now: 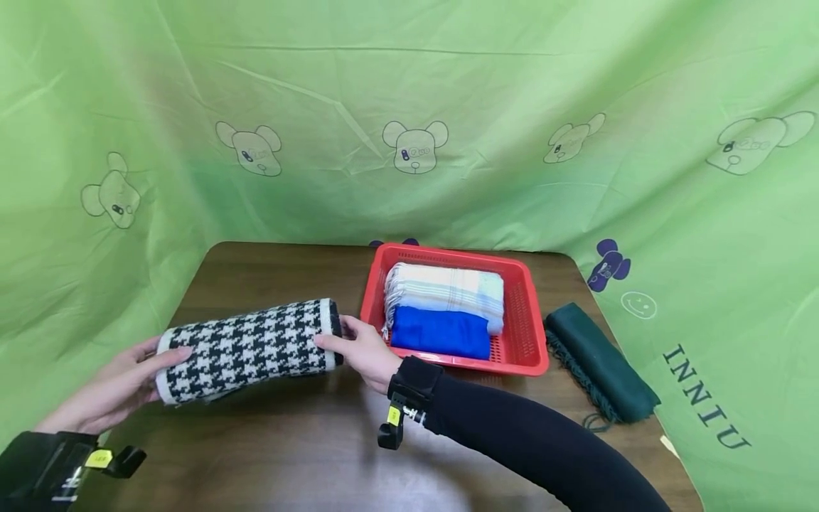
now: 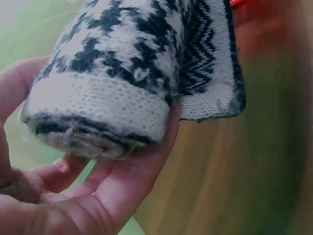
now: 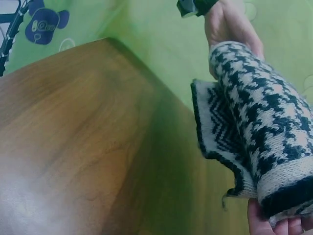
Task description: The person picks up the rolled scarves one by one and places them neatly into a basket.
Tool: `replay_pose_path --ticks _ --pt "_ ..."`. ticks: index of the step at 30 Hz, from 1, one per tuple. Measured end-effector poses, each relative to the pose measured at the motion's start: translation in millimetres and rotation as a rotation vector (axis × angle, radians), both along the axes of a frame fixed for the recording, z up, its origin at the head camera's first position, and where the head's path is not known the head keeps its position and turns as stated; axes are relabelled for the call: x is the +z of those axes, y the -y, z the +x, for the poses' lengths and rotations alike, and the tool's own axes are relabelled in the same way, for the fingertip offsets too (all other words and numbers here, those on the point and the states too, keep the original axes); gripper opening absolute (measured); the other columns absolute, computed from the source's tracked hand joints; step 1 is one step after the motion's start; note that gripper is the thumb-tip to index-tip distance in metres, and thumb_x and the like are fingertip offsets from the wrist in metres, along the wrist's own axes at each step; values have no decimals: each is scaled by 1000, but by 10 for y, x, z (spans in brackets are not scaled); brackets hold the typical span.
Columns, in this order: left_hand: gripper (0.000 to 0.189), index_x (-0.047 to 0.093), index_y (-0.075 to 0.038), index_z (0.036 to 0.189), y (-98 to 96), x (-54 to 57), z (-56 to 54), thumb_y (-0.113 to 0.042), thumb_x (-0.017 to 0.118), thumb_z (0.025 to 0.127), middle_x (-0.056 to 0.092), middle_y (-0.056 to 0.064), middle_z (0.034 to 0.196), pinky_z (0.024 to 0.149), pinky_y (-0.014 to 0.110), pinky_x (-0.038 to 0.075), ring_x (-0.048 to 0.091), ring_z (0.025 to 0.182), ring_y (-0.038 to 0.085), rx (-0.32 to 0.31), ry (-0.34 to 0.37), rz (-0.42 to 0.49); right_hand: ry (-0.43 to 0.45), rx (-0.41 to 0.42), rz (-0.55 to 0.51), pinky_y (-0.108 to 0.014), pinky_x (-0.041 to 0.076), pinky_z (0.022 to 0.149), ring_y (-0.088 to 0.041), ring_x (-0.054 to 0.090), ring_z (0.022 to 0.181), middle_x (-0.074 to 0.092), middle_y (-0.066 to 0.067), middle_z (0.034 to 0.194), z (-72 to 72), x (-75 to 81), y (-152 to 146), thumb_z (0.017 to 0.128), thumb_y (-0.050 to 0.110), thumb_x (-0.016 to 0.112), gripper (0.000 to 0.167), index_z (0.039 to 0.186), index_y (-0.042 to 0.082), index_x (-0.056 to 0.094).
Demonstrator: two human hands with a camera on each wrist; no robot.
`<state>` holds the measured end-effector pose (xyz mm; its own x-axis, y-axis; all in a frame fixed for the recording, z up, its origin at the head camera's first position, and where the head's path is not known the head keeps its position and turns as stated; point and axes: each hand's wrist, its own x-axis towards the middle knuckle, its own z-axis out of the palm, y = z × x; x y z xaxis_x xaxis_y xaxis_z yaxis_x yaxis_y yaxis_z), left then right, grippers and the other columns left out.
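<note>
A rolled black-and-white houndstooth knit scarf is held up above the left part of the table, one hand at each end. My left hand grips its left end, thumb on top and fingers underneath, as the left wrist view shows with the rolled end between them. At the other end my right hand pinches the roll, thumb in front. A loose flap with a zigzag underside hangs off the roll in the right wrist view.
A red plastic basket stands at the back, holding a folded pale striped scarf and a folded blue cloth. To its right lies a dark green fringed scarf on the wooden table. A green printed curtain surrounds the table.
</note>
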<state>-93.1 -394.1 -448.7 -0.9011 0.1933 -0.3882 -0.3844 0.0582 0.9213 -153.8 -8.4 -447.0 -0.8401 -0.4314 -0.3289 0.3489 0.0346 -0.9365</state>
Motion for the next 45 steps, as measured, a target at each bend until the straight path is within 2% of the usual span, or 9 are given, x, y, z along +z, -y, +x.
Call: replay_pose_path --ticks 4,6,11,16,18,22,29,36,45 --pt "56 24 5 157 -23 108 -59 -17 52 114 70 1 116 88 36 64 73 102 21 -6 -16 5 -2 -7 -54 -45 52 112 -24 66 119 68 -10 136 -24 72 -50 103 21 73 56 153 6 53" --pt "65 14 9 159 -46 154 -90 -17 52 114 70 1 116 88 36 64 73 102 21 -17 -30 5 1 -9 -81 -43 53 110 -24 67 118 68 -11 136 -40 110 -86 103 19 72 53 152 6 54" --pt "65 13 9 160 -145 253 -194 -17 51 114 70 -1 118 90 35 63 73 105 20 -35 -51 -9 0 -19 -111 -42 55 108 -24 68 116 68 -12 137 -92 194 -197 104 17 71 52 152 4 54" --pt "80 -3 13 163 -322 324 -329 -20 52 115 68 -3 121 92 34 62 72 108 17 -83 -86 -34 6 -46 -130 -41 57 106 -23 69 116 65 -12 141 -147 262 -350 105 18 71 54 153 6 53" --pt "80 -3 13 163 -405 349 -383 -21 51 115 67 -3 122 92 34 62 72 109 17 -103 -100 -43 2 -59 -132 -35 59 99 -21 69 110 65 -14 140 -170 276 -422 105 18 71 52 153 5 53" --pt "78 2 12 164 -567 384 -485 -22 51 115 67 -5 124 94 34 61 71 110 15 -128 -109 -37 -21 -81 -128 -30 58 91 -19 67 108 63 -14 142 -213 288 -558 106 17 69 51 152 4 53" --pt "76 11 11 164 -838 420 -636 -25 56 113 69 -2 121 94 35 62 72 108 16 -131 -92 -16 -39 -96 -132 -43 52 112 -25 61 128 56 -16 150 -268 280 -797 108 16 66 51 155 4 49" --pt "76 14 10 164 -1109 414 -774 -28 55 114 67 -1 122 93 36 62 73 107 15 -153 -83 -11 -27 -143 -122 -45 48 116 -27 57 133 53 -15 153 -274 280 -1028 108 19 65 54 157 4 47" --pt "81 12 9 166 -1329 391 -861 -29 58 112 64 6 128 95 39 62 73 107 17 -160 -62 23 -30 -154 -92 -47 43 118 -26 54 135 49 -15 156 -302 261 -1237 110 19 62 54 158 2 44"
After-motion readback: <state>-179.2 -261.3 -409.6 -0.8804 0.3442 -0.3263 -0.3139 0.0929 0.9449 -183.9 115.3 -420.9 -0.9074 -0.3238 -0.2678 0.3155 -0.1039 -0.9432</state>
